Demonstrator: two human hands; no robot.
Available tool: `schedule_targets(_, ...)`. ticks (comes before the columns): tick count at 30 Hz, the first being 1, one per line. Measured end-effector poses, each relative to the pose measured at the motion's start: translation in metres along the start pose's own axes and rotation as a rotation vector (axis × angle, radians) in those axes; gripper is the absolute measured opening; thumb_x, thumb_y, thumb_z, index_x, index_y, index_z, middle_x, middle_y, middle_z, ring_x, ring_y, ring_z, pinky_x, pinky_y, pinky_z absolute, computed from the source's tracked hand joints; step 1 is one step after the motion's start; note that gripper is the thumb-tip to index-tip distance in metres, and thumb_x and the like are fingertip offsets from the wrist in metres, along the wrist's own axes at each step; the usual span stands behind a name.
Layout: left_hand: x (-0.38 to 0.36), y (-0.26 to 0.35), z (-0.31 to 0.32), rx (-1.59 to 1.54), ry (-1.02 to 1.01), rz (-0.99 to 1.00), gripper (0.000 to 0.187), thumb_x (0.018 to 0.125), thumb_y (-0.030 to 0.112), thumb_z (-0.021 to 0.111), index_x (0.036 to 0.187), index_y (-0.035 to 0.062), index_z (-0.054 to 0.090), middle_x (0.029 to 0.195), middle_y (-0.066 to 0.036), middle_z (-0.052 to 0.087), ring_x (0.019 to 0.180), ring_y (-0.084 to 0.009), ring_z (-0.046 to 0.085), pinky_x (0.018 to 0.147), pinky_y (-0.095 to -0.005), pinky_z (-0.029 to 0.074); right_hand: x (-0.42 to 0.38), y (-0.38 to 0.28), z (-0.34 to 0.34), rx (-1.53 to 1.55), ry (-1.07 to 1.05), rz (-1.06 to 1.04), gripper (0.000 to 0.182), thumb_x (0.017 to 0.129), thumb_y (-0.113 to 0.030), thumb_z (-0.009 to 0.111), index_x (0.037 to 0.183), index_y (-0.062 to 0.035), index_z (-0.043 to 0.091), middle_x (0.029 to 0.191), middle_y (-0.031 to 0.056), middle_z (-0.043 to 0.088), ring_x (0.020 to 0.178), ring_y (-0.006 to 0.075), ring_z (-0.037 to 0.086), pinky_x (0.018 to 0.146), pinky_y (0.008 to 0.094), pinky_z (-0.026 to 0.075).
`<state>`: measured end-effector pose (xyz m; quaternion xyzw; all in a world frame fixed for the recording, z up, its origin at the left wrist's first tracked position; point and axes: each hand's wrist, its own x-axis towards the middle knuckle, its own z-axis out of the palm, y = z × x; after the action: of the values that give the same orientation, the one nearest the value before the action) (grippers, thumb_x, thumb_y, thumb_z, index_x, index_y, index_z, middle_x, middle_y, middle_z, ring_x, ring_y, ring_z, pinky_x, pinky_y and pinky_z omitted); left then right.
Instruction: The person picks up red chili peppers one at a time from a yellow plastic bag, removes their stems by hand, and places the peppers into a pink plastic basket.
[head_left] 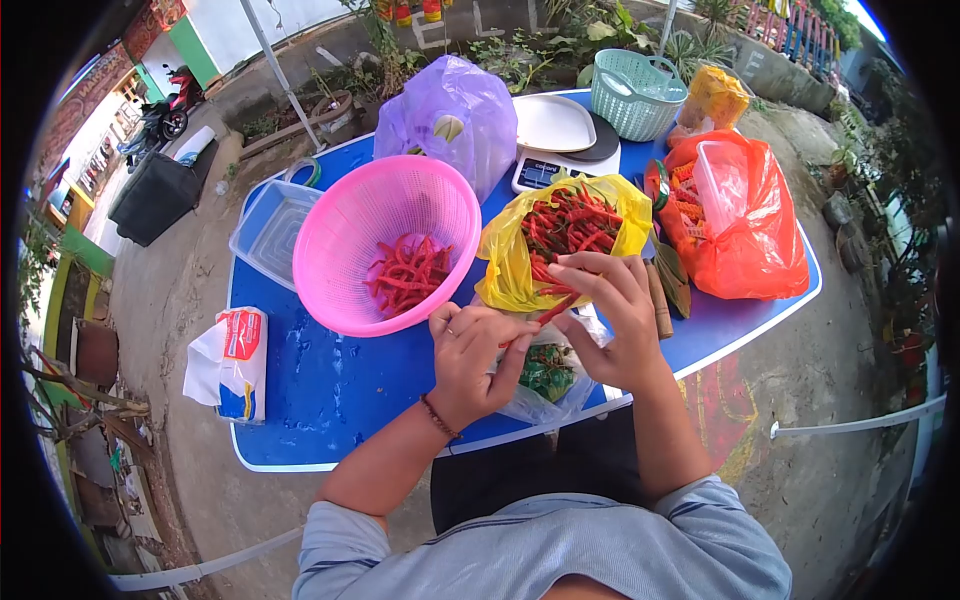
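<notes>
A red chili [555, 311] stretches between my two hands over the front of the blue table. My left hand [474, 358] is closed, pinching its near end. My right hand [618, 318] has thumb and fingers curved around the other end. Just behind my right hand, a yellow plastic bag [507, 245] stands open, filled with red chilies [575, 222]. To the left, a pink colander [330, 235] is tilted and holds a pile of red chilies [408, 275]. Beneath my hands lies a clear plastic bag with something green [546, 372] inside, partly hidden.
On the blue table [340, 400] are a tissue pack [240, 365], a clear container [262, 235], a purple bag [440, 120], a kitchen scale [537, 175], a green basket [632, 100] and an orange-red bag [760, 230]. Brown sticks [660, 300] lie right of the yellow bag.
</notes>
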<state>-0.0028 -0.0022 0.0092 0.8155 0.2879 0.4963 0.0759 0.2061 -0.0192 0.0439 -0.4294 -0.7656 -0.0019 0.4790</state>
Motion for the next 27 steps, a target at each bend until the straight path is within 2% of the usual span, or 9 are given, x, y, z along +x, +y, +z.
schedule_targets(2,-0.001,0.0,0.001,0.017,0.019,0.007,0.012,0.09,0.004,0.072,0.099,0.011,0.073,0.093,0.0,0.075,0.086,-0.0183,0.066,0.09,-0.0357,0.039,-0.001,0.001,-0.003,0.07,0.016,0.081,0.045,0.077,-0.004,0.08,0.121,-0.0056,0.07,0.113,0.0111,0.069,0.097,0.0312,0.059,0.087,0.0402,0.048)
schedule_targets(6,-0.001,-0.002,0.004,0.057,0.064,0.035,0.011,0.09,0.005,0.073,0.099,0.0112,0.072,0.093,0.001,0.075,0.087,-0.0177,0.065,0.09,-0.0362,0.039,-0.014,0.012,-0.009,0.14,-0.052,0.172,0.027,0.084,-0.001,0.077,0.111,-0.0012,0.073,0.098,0.0111,0.071,0.086,0.0249,0.062,0.076,0.0348,0.05)
schedule_targets(9,0.001,0.0,0.004,0.089,0.058,0.046,0.012,0.09,0.007,0.075,0.1,0.0114,0.072,0.095,0.002,0.075,0.088,-0.0177,0.066,0.089,-0.036,0.04,-0.014,0.006,-0.012,0.232,-0.023,0.234,0.018,0.086,-0.002,0.078,0.104,0.0006,0.073,0.09,0.009,0.071,0.075,0.0186,0.061,0.068,0.0304,0.049)
schedule_targets(12,0.0,0.0,0.003,0.106,0.042,0.058,0.015,0.089,0.007,0.076,0.103,0.0119,0.072,0.097,0.002,0.075,0.089,-0.0173,0.066,0.088,-0.0354,0.039,-0.017,0.003,-0.013,0.323,-0.025,0.259,0.02,0.085,-0.001,0.079,0.103,0.0013,0.073,0.088,0.0078,0.07,0.07,0.0148,0.059,0.065,0.0271,0.047)
schedule_targets(15,-0.001,0.0,0.004,0.161,0.044,0.135,0.018,0.088,0.007,0.076,0.104,0.0132,0.072,0.098,0.003,0.075,0.09,-0.0169,0.065,0.088,-0.036,0.039,-0.024,0.001,-0.007,0.502,0.043,0.369,0.019,0.084,0.002,0.077,0.102,0.0034,0.071,0.086,0.0081,0.069,0.067,0.0131,0.057,0.063,0.0251,0.046)
schedule_targets(18,-0.002,0.004,0.001,0.261,0.101,0.187,0.016,0.088,0.008,0.076,0.103,0.0152,0.072,0.096,0.005,0.073,0.096,-0.0169,0.065,0.088,-0.037,0.038,-0.027,-0.004,0.006,0.592,0.175,0.282,0.018,0.082,0.005,0.075,0.099,0.005,0.069,0.086,0.0095,0.069,0.067,0.0124,0.059,0.062,0.0245,0.047)
schedule_targets(21,-0.007,0.0,-0.007,0.434,0.147,0.24,0.027,0.09,0.018,0.075,0.116,0.0203,0.07,0.116,0.005,0.07,0.113,-0.0167,0.059,0.099,-0.0393,0.034,-0.02,-0.008,0.012,0.497,0.222,0.101,0.016,0.082,0.008,0.073,0.096,0.006,0.066,0.087,0.0104,0.069,0.068,0.0127,0.062,0.062,0.0244,0.049)
schedule_targets(24,-0.011,-0.009,0.002,0.369,0.381,0.252,0.038,0.093,0.031,0.074,0.129,0.0225,0.063,0.133,-0.003,0.059,0.127,-0.0224,0.052,0.111,-0.045,0.028,-0.006,-0.017,0.021,0.52,0.379,0.054,0.018,0.08,0.011,0.074,0.096,0.0066,0.067,0.087,0.0114,0.069,0.07,0.0139,0.066,0.064,0.025,0.052)
schedule_targets(27,-0.018,-0.012,0.008,0.353,0.378,0.274,0.046,0.095,0.04,0.071,0.136,0.0236,0.057,0.141,-0.009,0.051,0.136,-0.0284,0.047,0.117,-0.0496,0.023,0.013,-0.02,0.036,0.485,0.537,0.039,0.023,0.079,0.012,0.074,0.101,0.0065,0.069,0.089,0.0134,0.071,0.074,0.0181,0.07,0.068,0.0276,0.055)
